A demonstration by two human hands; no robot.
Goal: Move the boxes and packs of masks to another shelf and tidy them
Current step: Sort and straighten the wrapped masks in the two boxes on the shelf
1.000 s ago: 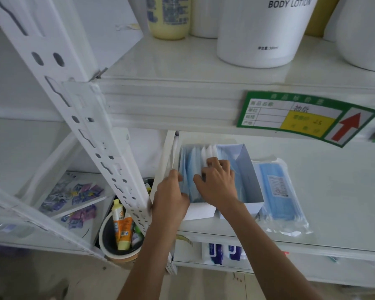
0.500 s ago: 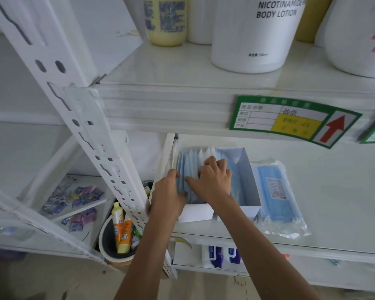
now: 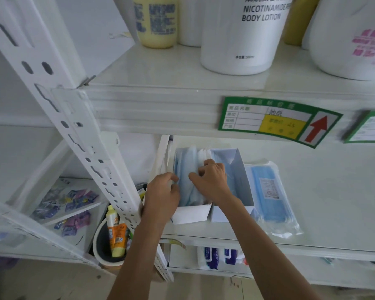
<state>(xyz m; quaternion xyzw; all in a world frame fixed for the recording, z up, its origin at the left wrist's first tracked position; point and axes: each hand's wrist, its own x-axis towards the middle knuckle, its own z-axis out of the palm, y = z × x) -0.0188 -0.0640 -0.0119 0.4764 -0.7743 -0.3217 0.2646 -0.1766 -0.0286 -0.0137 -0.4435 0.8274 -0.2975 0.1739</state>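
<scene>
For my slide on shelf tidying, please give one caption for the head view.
Both hands, left and right, press blue masks into an open white box; a sealed pack lies beside it.

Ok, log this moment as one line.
stage: tidying masks | left hand: on open box edge | right hand: pressing blue masks | sealed pack: right of box

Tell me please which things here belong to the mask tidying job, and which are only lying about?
Job: open box of masks, sealed mask pack, left hand, right hand.

Lying about: body lotion bottle, yellow bottle, price label, bucket of tubes.
</scene>
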